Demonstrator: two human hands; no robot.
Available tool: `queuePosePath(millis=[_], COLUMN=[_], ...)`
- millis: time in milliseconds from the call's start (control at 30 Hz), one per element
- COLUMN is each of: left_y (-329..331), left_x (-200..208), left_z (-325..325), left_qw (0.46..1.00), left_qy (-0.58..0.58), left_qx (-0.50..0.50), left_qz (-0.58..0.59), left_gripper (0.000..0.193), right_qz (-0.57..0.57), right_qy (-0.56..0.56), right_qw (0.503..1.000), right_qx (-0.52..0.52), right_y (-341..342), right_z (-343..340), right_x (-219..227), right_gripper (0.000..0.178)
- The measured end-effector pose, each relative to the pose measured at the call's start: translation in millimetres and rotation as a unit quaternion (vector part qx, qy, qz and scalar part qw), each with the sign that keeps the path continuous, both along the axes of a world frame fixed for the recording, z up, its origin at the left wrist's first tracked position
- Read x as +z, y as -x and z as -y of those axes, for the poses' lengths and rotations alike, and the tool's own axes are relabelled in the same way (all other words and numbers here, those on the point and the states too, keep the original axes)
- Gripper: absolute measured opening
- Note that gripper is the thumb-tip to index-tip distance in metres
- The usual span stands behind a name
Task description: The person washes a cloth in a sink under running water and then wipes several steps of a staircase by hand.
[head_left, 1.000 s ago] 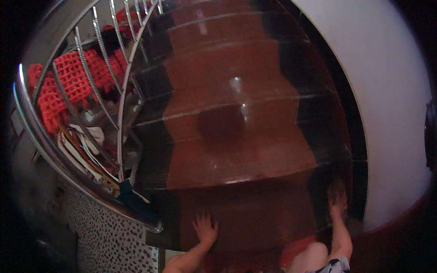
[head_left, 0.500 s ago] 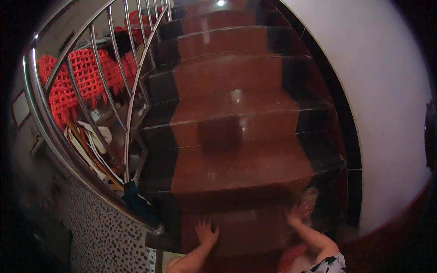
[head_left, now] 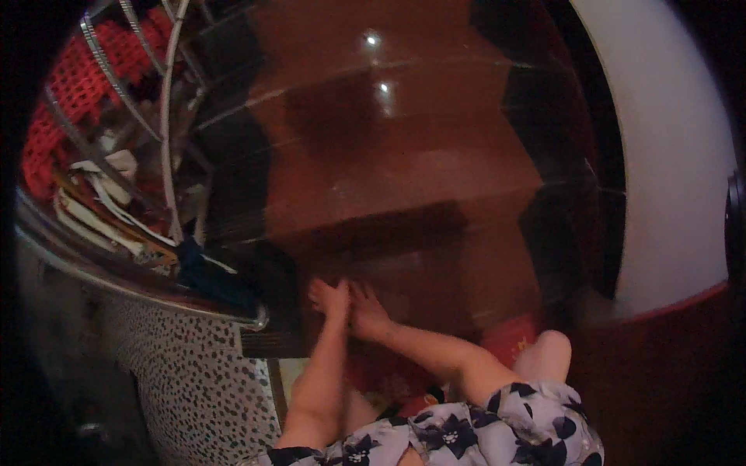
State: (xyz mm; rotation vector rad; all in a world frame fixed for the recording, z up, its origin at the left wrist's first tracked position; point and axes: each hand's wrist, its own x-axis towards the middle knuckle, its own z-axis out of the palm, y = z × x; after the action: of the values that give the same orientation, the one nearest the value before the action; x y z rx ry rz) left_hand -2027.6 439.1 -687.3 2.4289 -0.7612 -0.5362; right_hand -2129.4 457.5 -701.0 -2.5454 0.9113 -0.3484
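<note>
My hands are close together low over the wooden bottom steps, near the left end of the stair. My left hand [head_left: 330,297] is bent with its fingers curled; whatever may be in it is hidden. Just beside it, on the right, my right hand [head_left: 368,312] has its fingers stretched forward and somewhat apart. Beneath them lies the reddish-brown stair tread [head_left: 404,276] with dark edges, shiny and dim. The pale crumpled cloth seen earlier by my right hand does not show.
A curved metal railing [head_left: 167,124] bounds the stair on the left. Behind it are a red knitted piece [head_left: 81,74] and piled articles. A dark blue cloth [head_left: 208,272] hangs at the railing's lower end. On the right stands a white wall [head_left: 668,155]; a red mat [head_left: 509,335] lies near my knee.
The view has tilted down and closer. My right hand has swept left from the pale cloth on the right side to beside my left hand. The cloth has gone out of sight.
</note>
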Motion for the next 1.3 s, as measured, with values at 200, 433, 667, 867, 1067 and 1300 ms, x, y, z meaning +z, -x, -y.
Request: queuePosePath(millis=[200, 433, 667, 867, 1067, 1300], left_y=[5.4, 11.1, 12.5, 25.1, 51.9, 48.7], left_x=[12.5, 19.7, 24.0, 21.8, 16.0, 10.0], left_z=[-9.5, -16.0, -19.5, -19.9, -15.0, -23.2], left_qw=[0.981, 0.943, 0.941, 0.931, 0.909, 0.892], left_qy=[0.07, 0.002, -0.009, 0.024, -0.004, -0.051], left_qx=[-0.123, -0.282, -0.316, -0.344, -0.389, -0.388], left_qz=[0.136, 0.176, 0.123, 0.121, 0.147, 0.225], left_gripper=[0.08, 0.074, 0.07, 0.067, 0.066, 0.066], right_qz=[-0.043, -0.129, -0.189, -0.207, -0.155, -0.175], right_qy=[0.02, 0.122, 0.16, 0.138, 0.096, 0.079], right_qw=[0.997, 0.932, 0.723, 0.695, 0.915, 0.946], right_qx=[0.062, -0.317, -0.645, -0.674, -0.361, -0.261], right_y=[80.1, 257.1, 323.7, 290.5, 186.0, 273.0], right_z=[30.1, 71.4, 90.1, 83.6, 7.1, 34.8], right_x=[19.8, -2.0, -2.9, -9.0, 3.3, 18.1], right_gripper=[0.054, 0.057, 0.057, 0.061, 0.06, 0.057])
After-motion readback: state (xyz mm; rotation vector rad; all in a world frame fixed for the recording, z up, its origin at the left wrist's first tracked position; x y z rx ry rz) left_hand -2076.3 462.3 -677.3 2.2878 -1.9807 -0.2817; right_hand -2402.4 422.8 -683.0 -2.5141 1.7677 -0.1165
